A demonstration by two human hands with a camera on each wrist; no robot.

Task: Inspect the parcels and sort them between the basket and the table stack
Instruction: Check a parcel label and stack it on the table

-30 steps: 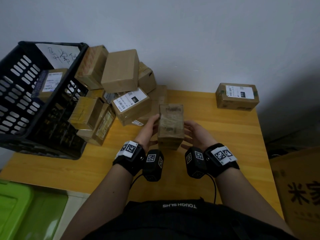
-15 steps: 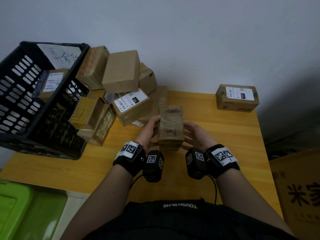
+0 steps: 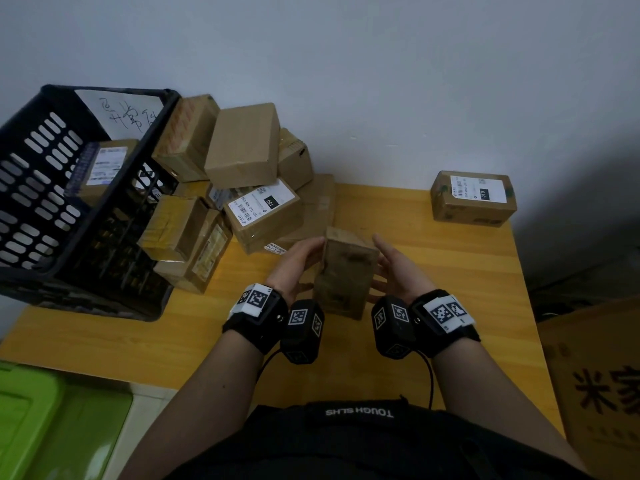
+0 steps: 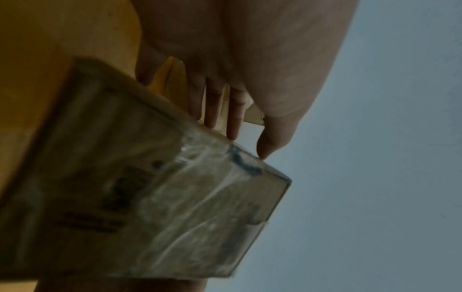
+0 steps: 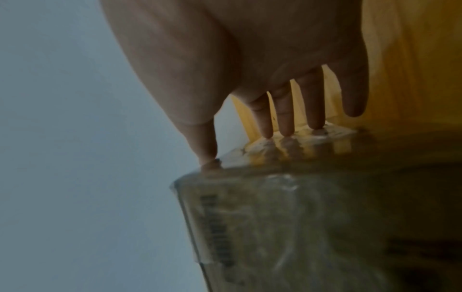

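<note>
A small brown taped parcel [image 3: 346, 271] is held tilted above the wooden table [image 3: 450, 271], between my two hands. My left hand [image 3: 298, 261] presses its left side with straight fingers [image 4: 235, 118]; the parcel [image 4: 150, 197] fills the left wrist view. My right hand [image 3: 398, 271] supports the right side, its straight fingertips [image 5: 285, 118] touching the parcel [image 5: 300, 217]. The black plastic basket [image 3: 38, 188] leans at the far left with a labelled parcel [image 3: 104, 168] inside. One labelled parcel [image 3: 472, 199] lies alone at the table's far right corner.
A loose pile of several cardboard parcels [image 3: 242, 150] sits against the wall between the basket and my hands. A green bin [image 3: 52, 420] stands on the floor at lower left. A large printed carton [image 3: 599, 386] stands beyond the table's right edge.
The parcel has turned in my hands, so another face now shows and it leans to the right. Both hands stay on its sides, the right fingers now more spread.
</note>
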